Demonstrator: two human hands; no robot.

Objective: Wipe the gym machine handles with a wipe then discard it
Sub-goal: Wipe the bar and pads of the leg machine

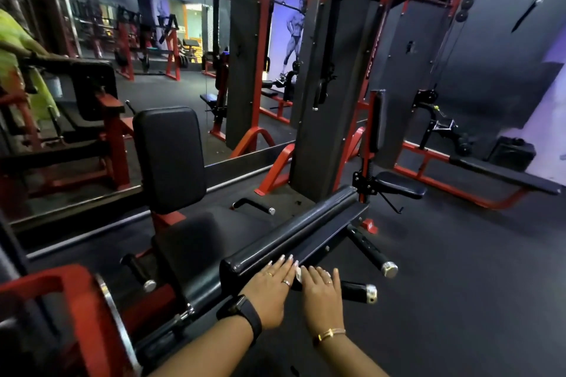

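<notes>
My left hand [269,291] lies flat, fingers spread, on the near end of the machine's long black roller pad [294,232]. My right hand [321,297] rests beside it over a black handle [356,291] with a chrome end cap. A small bit of white wipe [298,275] shows between the two hands, under my right hand's fingers. A second black handle [372,251] with a chrome cap sticks out further right. Two more short handles [139,272] [255,205] flank the seat.
The black seat and upright back pad [170,159] stand left of the roller. A red weight-stack machine [330,86] rises behind. A wall mirror [92,86] runs along the left. Dark rubber floor [459,269] opens to the right, with a black box [511,151] far right.
</notes>
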